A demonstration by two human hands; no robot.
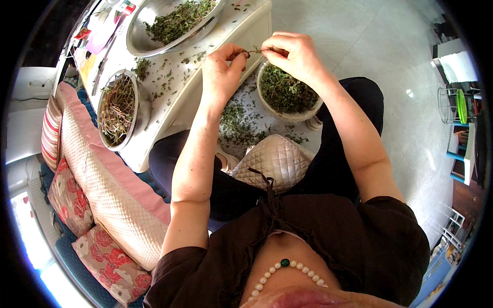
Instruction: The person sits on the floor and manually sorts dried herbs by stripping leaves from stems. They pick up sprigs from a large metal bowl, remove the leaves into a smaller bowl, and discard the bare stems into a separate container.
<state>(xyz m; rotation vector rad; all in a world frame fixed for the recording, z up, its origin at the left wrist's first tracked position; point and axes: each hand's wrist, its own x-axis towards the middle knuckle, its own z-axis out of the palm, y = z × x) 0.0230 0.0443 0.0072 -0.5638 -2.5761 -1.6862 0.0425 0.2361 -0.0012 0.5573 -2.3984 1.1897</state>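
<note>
Above the lap, at twelve o'clock in the head view, both hands pinch one thin green herb stem: the left hand grips its near end between thumb and forefinger, the right hand closes on the far end. Directly below, at one o'clock from the knees, stands a pale round bowl of picked green leaves. On the white tabletop, at eleven o'clock, sit a large steel bowl of leaves and a smaller steel bowl of bare stalks. The stem looks light, limp and easily snapped, best held near its ends. The fingers hide most of it; the leaves still on it cannot be made out.
</note>
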